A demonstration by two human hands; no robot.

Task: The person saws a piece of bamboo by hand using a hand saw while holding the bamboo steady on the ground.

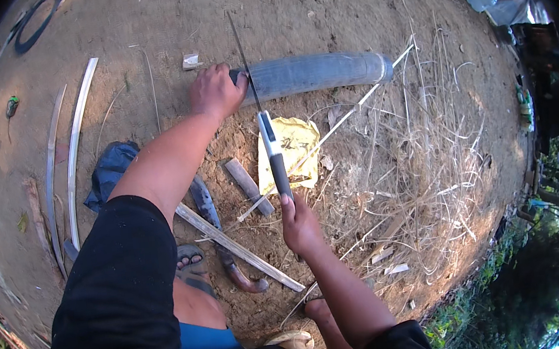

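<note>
A thick grey-black pipe [316, 74] lies crosswise on the dirt ahead of me. My left hand [218, 90] is closed over its left end, fingers wrapped round it. My right hand [300, 224] grips the dark handle of a handsaw [275, 151], thumb along the handle. The saw's thin blade crosses the pipe just right of my left hand, and its tip points away from me. Whether the teeth have cut in cannot be made out. Beneath the saw lies a crumpled yellow sheet [297, 146], partly covered by the handle.
Nearby lie a short wooden block [249, 186], a long split strip [239, 248] and a tool with a curved brown handle [243, 278]. Loose fibres and shavings [425, 185] spread at right. Pale curved strips [83, 142] and a dark bag [110, 173] are at left.
</note>
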